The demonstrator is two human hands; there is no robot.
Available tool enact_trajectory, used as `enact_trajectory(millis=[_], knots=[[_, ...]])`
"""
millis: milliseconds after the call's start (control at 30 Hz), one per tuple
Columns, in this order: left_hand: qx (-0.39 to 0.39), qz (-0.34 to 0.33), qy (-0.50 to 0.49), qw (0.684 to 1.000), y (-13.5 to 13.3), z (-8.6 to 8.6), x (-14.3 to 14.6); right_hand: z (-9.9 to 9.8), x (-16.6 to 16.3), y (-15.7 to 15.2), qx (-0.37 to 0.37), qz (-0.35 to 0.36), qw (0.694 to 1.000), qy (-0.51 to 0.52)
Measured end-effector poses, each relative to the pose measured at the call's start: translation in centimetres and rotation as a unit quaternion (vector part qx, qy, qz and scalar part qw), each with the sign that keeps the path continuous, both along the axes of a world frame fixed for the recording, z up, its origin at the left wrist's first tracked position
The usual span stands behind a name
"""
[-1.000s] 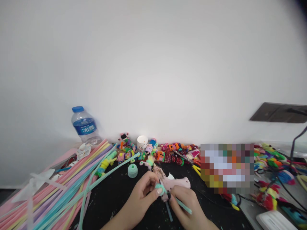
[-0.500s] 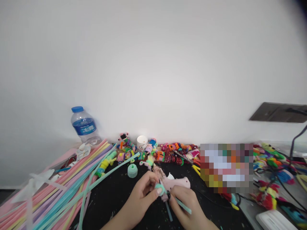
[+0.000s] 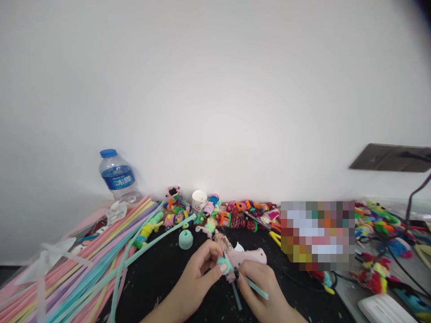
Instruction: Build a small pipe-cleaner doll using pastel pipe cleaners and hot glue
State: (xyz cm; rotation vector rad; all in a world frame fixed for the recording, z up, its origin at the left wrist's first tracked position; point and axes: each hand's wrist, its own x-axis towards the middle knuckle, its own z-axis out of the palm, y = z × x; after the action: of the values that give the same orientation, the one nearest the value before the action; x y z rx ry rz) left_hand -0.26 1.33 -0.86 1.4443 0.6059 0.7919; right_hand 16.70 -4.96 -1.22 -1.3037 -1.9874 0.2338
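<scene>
My left hand (image 3: 198, 278) is closed, pinching a small mint-green coil of pipe cleaner (image 3: 222, 261) between thumb and fingers. Close beside it, my right hand (image 3: 262, 285) is closed around a mint-green pipe cleaner (image 3: 257, 289), whose free end sticks out below the fingers. A small black thing (image 3: 236, 272) shows at the right fingertips; I cannot tell what it is. Behind both hands lies a pink hot glue gun (image 3: 251, 256), partly covered by them, with a translucent glue stick (image 3: 237, 296) poking out toward me. Another mint-green coil (image 3: 185, 240) stands on the black mat (image 3: 151, 280).
Long pastel pipe cleaners (image 3: 84, 264) spread along the left. A water bottle (image 3: 117, 177) and a paper cup (image 3: 200, 201) stand near the wall. Colourful pipe-cleaner figures (image 3: 224, 219) line the back. At right are a black cable (image 3: 409, 206), a white device (image 3: 385, 309) and a blurred-out patch.
Hardly anything differs. Both hands keep their places, with the mint-green coil turned very slightly between the fingers.
</scene>
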Motion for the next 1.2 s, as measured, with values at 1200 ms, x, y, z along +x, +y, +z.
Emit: enact_trajectory(millis=[1200], knots=[[0.005,-0.002,-0.006,1.0,-0.05,-0.25,-0.07,0.01,-0.09,0.12,0.01,-0.002,1.0,0.002]])
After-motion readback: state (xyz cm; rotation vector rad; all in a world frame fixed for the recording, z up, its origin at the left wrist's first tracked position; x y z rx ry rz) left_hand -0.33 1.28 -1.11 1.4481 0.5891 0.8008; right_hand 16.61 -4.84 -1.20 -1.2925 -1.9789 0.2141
